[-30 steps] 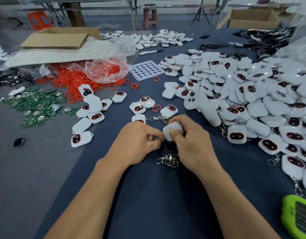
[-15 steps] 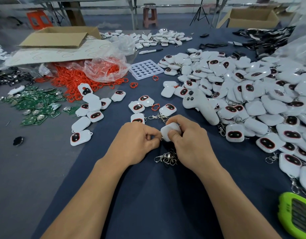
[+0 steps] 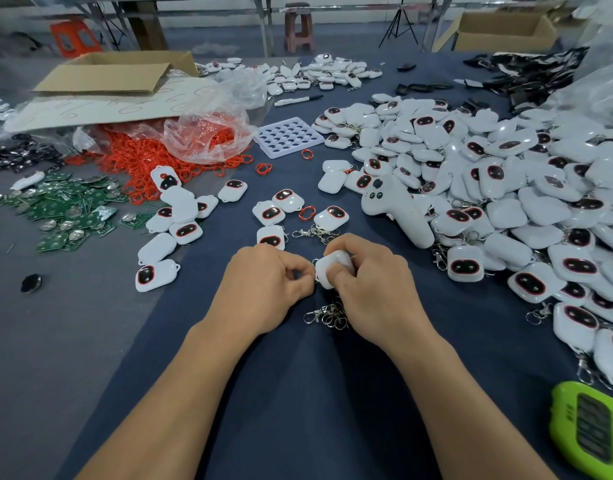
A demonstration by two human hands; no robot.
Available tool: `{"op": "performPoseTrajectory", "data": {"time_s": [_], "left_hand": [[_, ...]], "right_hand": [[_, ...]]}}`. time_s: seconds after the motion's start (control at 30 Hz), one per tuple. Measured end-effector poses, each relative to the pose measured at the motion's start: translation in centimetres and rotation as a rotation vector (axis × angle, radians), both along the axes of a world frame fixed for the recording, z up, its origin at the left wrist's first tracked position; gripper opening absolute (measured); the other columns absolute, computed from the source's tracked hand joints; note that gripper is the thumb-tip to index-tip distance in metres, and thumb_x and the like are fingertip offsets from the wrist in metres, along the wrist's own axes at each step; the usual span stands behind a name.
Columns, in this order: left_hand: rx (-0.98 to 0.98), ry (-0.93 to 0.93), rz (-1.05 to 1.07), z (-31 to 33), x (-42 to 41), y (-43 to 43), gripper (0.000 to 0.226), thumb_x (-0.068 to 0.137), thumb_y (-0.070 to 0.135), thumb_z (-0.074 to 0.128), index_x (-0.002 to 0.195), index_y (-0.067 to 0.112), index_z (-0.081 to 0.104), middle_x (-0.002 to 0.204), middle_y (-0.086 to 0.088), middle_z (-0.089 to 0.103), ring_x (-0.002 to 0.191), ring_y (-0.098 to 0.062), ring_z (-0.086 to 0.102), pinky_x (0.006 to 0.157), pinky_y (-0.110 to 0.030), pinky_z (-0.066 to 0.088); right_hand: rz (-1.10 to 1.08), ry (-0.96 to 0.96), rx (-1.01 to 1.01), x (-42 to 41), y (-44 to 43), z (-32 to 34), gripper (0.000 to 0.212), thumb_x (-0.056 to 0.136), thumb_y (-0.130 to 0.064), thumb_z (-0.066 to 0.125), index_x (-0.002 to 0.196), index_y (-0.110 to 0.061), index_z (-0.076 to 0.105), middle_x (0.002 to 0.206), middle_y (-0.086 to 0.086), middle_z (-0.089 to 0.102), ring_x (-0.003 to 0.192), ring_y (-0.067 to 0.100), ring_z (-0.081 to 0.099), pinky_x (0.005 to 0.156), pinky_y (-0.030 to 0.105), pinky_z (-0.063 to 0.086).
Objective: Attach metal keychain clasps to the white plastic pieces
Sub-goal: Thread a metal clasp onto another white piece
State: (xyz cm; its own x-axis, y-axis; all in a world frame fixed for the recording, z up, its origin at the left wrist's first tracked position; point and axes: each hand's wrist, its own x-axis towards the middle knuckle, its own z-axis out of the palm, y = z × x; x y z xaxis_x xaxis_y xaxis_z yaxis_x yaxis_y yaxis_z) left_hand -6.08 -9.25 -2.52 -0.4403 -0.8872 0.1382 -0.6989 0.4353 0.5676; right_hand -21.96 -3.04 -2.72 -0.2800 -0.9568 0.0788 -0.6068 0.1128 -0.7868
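Where the dark blue table cover [image 3: 298, 403] fills the near half of the view, two bare forearms reach in from the near edge and meet at the middle. To the right, a big heap of white plastic pieces [image 3: 506, 188] spreads toward the far right, many face up with a dark oval window ringed in red. On the far left lie a flattened cardboard box [image 3: 104, 74], a clear plastic bag [image 3: 208, 133] over a spill of orange rings [image 3: 139, 161], and, nearer, a scatter of green circuit boards [image 3: 59, 213]. A white controller [image 3: 395, 209] lies at the heap's left edge, and a green device [image 3: 589, 434] sits at the near right corner.

The left hand [image 3: 263, 289] is knuckles-up, fingers curled under, with thumb and forefinger pinched together at its right side. The right hand [image 3: 377, 289] faces it, with fingers curled over the far side of one white plastic piece [image 3: 332, 268] and the thumb pressed on its near face. The hands meet at that piece, near the middle of the cover. At its left edge a sliver of a keychain clasp [image 3: 314, 262] shows in the left hand's pinch; the rest is hidden. Beneath the right hand a small pile of loose clasps [image 3: 327, 315] lies on the cover, and a few spare clasps [image 3: 315, 233] lie just beyond the hands.
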Motion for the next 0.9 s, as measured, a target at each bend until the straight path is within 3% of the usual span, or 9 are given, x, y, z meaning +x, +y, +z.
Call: {"op": "performPoseTrajectory", "data": {"time_s": [0.13, 0.33, 0.43, 0.57, 0.77, 0.9], "left_hand": [[0.014, 0.013, 0.022, -0.1, 0.0, 0.0, 0.016, 0.08, 0.024, 0.073, 0.068, 0.035, 0.073, 0.051, 0.019, 0.056, 0.052, -0.007, 0.05, 0.05, -0.014, 0.033], [0.061, 0.115, 0.055, 0.0, -0.1, 0.0, 0.019, 0.077, 0.02, 0.079, 0.069, 0.038, 0.075, 0.048, 0.015, 0.056, 0.047, -0.003, 0.049, 0.047, -0.015, 0.04], [0.071, 0.309, 0.066, 0.1, -0.2, -0.3, 0.022, 0.078, 0.019, 0.081, 0.08, 0.041, 0.08, 0.046, 0.009, 0.053, 0.044, -0.003, 0.044, 0.049, -0.01, 0.036], [0.21, 0.482, -0.004, 0.3, -0.3, -0.5, 0.019, 0.084, 0.016, 0.08, 0.085, 0.035, 0.083, 0.046, 0.005, 0.051, 0.047, -0.008, 0.044, 0.052, -0.015, 0.036], [0.494, 0.7, -0.094, 0.7, -0.6, -0.2, 0.011, 0.082, 0.024, 0.071, 0.086, 0.021, 0.081, 0.053, 0.001, 0.054, 0.052, -0.008, 0.046, 0.053, -0.015, 0.041], [0.563, 0.666, -0.171, 1.0, -0.7, 0.0, 0.023, 0.091, 0.027, 0.067, 0.07, 0.024, 0.076, 0.056, 0.001, 0.055, 0.055, -0.007, 0.047, 0.056, -0.014, 0.04]], "right_hand": [[0.002, -0.013, 0.005, 0.1, 0.2, -0.2, 0.01, 0.091, -0.024, 0.06, 0.089, -0.033, 0.062, 0.062, -0.015, 0.059, 0.071, 0.017, 0.055, 0.063, 0.031, 0.037], [-0.056, -0.094, -0.004, 0.3, 0.3, -0.4, 0.014, 0.091, -0.025, 0.06, 0.091, -0.039, 0.063, 0.071, -0.013, 0.067, 0.069, 0.009, 0.061, 0.06, 0.027, 0.044], [-0.118, -0.343, -0.028, -0.2, 0.2, 0.1, 0.019, 0.09, -0.018, 0.062, 0.09, -0.035, 0.07, 0.072, -0.01, 0.073, 0.061, 0.008, 0.067, 0.057, 0.024, 0.046], [-0.119, -0.7, -0.048, -0.8, 0.6, 0.9, 0.025, 0.093, -0.005, 0.061, 0.083, -0.024, 0.073, 0.059, 0.004, 0.068, 0.037, 0.013, 0.046, 0.04, 0.019, 0.036], [-0.024, -0.953, -0.018, -1.0, 0.9, 1.5, 0.034, 0.096, -0.002, 0.057, 0.08, -0.023, 0.079, 0.062, 0.013, 0.063, 0.044, 0.021, 0.043, 0.042, 0.026, 0.03], [-0.01, -1.021, -0.016, -1.0, 0.9, 1.6, 0.031, 0.098, -0.004, 0.058, 0.082, -0.02, 0.077, 0.063, 0.012, 0.061, 0.044, 0.019, 0.043, 0.044, 0.026, 0.029]]}}
